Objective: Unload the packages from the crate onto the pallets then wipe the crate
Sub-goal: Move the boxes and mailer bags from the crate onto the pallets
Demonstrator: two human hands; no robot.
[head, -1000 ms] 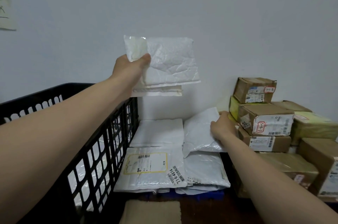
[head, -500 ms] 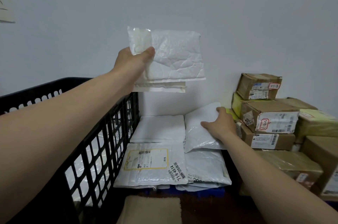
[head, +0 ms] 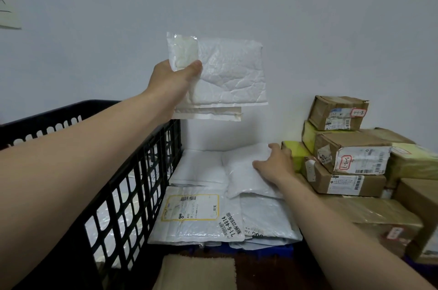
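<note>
The black crate stands at the left; above its far corner the left hand pinches two white mailers by their left end, thumb in front, long axis running rightward; the mailer pile lies below them, likely their destination; the right hand rests loosely spread fingers on the top mailer; cardboard boxes stand just beside.

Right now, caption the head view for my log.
Left hand holds white mailers up; right hand rests on a white pouch atop the stack.
</note>
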